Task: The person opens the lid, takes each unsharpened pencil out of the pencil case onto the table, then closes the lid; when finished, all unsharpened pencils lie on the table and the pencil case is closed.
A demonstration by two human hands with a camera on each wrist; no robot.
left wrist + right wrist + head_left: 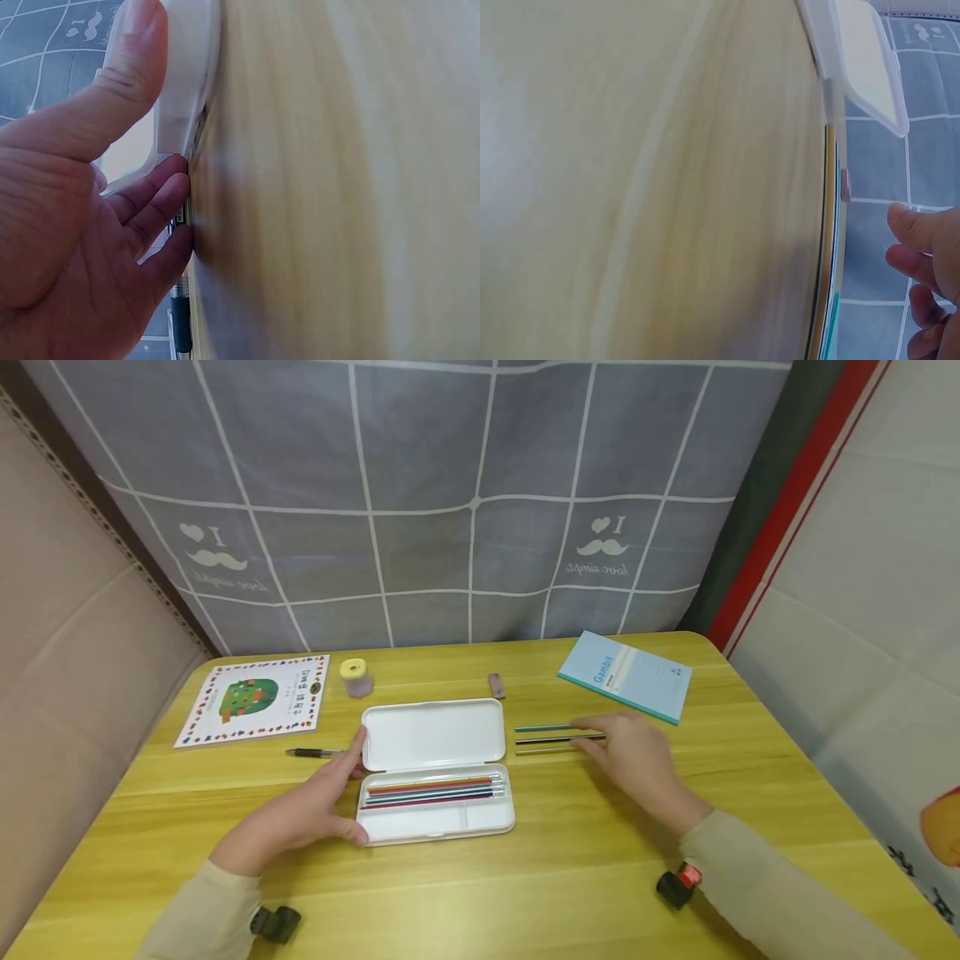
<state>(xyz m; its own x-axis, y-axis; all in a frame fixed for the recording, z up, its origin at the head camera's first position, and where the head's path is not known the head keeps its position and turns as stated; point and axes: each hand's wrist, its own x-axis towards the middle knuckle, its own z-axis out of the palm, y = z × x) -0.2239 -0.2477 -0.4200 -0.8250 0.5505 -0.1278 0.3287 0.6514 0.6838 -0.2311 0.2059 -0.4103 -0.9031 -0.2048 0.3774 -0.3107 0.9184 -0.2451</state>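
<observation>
An open white pencil case (487, 814) lies on the table with several coloured pencils (431, 792) in its tray. My left hand (318, 810) is at its left side, thumb by the front corner and fingers spread toward the lid; in the left wrist view the thumb (127, 82) is extended along the case wall. To the right of the case lie three loose pencils (543, 741), side by side. My right hand (633, 756) hovers over their right ends, thumb and forefinger apart. The right wrist view shows a gap between these fingers (911, 229) and the pencils.
Behind the case are a small pinkish block (497, 686) and a yellow-lidded round container (356, 678). A picture booklet (255, 700) lies at the left, a blue notebook (630, 675) at the back right. A black pen (311, 752) is beside my left fingers. A grey curtain hangs behind the table.
</observation>
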